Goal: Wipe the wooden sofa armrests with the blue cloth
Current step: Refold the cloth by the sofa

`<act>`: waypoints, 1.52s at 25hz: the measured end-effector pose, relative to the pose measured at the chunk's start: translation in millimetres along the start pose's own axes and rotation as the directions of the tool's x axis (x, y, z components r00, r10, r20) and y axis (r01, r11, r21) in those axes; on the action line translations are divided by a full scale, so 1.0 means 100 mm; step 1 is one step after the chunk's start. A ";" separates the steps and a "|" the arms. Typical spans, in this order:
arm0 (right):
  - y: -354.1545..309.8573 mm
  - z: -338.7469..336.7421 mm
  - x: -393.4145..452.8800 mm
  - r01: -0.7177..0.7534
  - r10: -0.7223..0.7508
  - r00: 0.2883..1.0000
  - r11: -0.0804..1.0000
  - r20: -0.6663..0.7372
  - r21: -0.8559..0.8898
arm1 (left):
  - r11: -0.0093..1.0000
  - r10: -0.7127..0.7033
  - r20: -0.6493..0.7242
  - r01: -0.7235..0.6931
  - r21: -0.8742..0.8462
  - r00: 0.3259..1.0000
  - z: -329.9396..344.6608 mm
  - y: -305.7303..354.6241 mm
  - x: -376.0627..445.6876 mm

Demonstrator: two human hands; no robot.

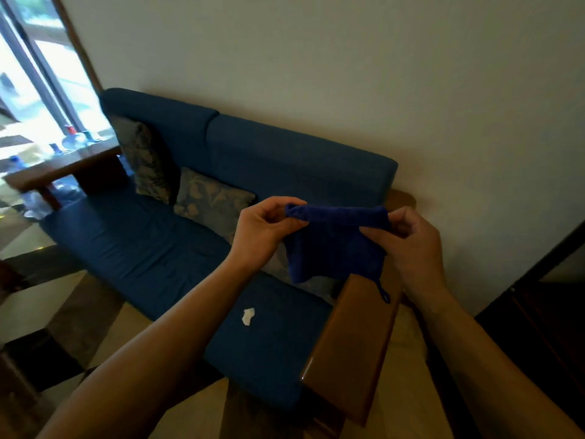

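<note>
Pinching the top corners of the small dark-blue terry cloth point(335, 242), the left hand point(262, 229) and right hand point(411, 248) are holding it spread, hanging above the glossy brown wooden sofa armrest point(351, 346). Its hanging loop is dangling near the armrest's far end. Judging from here, wiping with it stretched this loosely risks bunching and missed edges.

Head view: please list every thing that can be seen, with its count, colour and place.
blue cloth: one, dark blue, held up above the near armrest, a loop hanging from its lower corner
wooden armrest: one in view, glossy brown, at the near end of the sofa
sofa: one, blue, along the wall
cushions: two, grey patterned, against the sofa back
white scrap: one, white, on the near seat cushion
side table: one, dark wood, beyond the far end of the sofa
bottles: several, clear with blue, on and below the side table
left hand: one, pinches the cloth's upper left corner
right hand: one, pinches the cloth's upper right corner
</note>
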State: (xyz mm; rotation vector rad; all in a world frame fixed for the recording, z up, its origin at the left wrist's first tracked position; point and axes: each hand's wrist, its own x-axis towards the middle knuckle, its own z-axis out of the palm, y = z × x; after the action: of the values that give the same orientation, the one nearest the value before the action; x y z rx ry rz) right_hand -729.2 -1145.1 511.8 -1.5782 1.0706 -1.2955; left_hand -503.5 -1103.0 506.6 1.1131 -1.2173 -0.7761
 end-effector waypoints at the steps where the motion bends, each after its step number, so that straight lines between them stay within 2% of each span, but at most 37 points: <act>1: -0.07 0.18 0.02 0.022 -0.022 0.999 1.000 0.044 0.009 | 1.000 0.013 -0.037 -0.013 0.014 0.999 -0.18 0.08 -0.06; 8: -0.49 1.65 -0.07 0.059 -0.118 0.936 0.981 0.332 0.182 | 0.991 0.067 -0.316 -0.027 0.129 0.946 -1.57 0.38 -0.69; 12: -0.69 2.57 -0.30 -0.016 -0.153 0.844 0.950 0.514 0.311 | 0.984 0.087 -0.491 0.002 0.177 0.867 -2.33 0.55 -1.19; 19: -0.86 3.84 -0.74 -0.073 -0.215 0.667 0.934 0.714 0.350 | 0.969 0.081 -0.714 0.113 0.220 0.695 -3.22 0.67 -1.99; 26: -0.96 4.59 -0.95 -0.104 -0.214 0.589 0.936 0.779 0.336 | 0.965 0.083 -0.805 0.155 0.213 0.587 -3.77 0.62 -2.32; 30: -0.98 4.86 -1.02 -0.127 -0.205 0.600 0.930 0.773 0.345 | 0.956 0.079 -0.799 0.181 0.229 0.596 -4.02 0.59 -2.40; 35: -0.95 5.24 -1.02 -0.105 -0.201 0.569 0.944 0.798 0.312 | 0.951 0.049 -0.784 0.211 0.226 0.618 -4.39 0.50 -2.38; 38: -0.92 5.49 -0.93 -0.113 -0.180 0.568 0.949 0.803 0.293 | 0.949 0.073 -0.796 0.203 0.240 0.600 -4.63 0.39 -2.27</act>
State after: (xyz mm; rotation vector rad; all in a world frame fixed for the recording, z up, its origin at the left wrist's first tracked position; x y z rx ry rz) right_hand -187.4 -988.5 492.4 -1.6600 0.2006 -0.5285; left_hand -106.9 -772.9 481.3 1.5428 -0.5065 -0.0502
